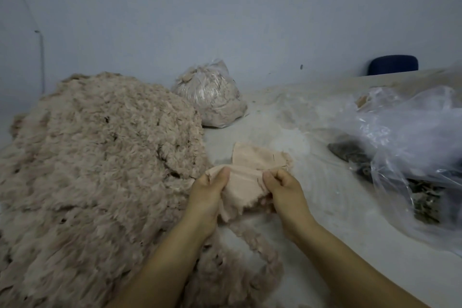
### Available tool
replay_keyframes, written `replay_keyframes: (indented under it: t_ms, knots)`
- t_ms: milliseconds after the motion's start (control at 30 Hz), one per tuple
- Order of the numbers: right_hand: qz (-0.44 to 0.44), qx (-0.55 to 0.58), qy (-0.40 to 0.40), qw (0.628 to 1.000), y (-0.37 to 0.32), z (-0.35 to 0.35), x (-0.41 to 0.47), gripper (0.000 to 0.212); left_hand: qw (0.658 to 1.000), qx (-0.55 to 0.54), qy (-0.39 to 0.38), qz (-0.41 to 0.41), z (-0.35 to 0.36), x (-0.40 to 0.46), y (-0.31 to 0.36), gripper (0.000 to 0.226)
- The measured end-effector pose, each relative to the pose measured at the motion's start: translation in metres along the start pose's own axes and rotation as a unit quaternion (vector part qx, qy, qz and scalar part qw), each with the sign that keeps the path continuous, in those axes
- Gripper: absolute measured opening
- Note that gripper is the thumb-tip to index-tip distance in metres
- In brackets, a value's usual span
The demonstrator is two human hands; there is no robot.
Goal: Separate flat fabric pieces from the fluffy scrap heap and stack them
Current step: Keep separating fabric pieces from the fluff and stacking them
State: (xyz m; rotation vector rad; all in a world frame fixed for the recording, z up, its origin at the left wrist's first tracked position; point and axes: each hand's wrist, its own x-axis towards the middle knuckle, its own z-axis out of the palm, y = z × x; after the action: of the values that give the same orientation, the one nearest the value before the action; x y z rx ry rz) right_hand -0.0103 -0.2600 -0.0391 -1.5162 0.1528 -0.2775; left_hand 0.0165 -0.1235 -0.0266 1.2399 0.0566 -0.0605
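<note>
At the lower centre of the frame, both hands hold a flat, pale pink fabric piece with frayed edges (241,189). The left hand (208,189) has its grip clenched on the left edge of the piece, thumb on top near the upper fold. The right hand (285,189) has its grip closed on the right edge, fingers curled in and pinching the cloth. The piece hangs between the two hands, its ragged lower edge drooping toward the grey-white worktop (312,220).

Just above the hands, a second flat pale pink fabric piece (260,155) lies on the worktop, touching or almost touching the held one; which cannot be told.

The large beige fluffy scrap heap (100,157) fills the left half of the frame, and a strip of the same fluffy stuff (252,240) trails from under the hands toward the bottom centre.

Behind the heap, at upper centre, stands a clear plastic bag stuffed with beige scraps (212,97). At the right, a crumpled clear plastic bag (405,132) lies over dark grey scraps (350,154). At the upper right, a dark blue chair back (392,65) shows beyond the worktop's far edge against the pale blue wall (225,7).
</note>
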Motion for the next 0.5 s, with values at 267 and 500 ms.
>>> replay_keyframes:
  t_ms: [267, 500]
  knots:
    - [-0.116, -0.120, 0.161, 0.973, -0.028, -0.022, 0.064, 0.018, 0.905, 0.335, 0.089, 0.246, 0.035, 0.058, 0.015, 0.044]
    - [-0.083, -0.167, 0.170, 0.968, -0.003, -0.041, 0.075, 0.012, 0.881, 0.446, 0.039, 0.152, 0.035, 0.076, 0.001, 0.033]
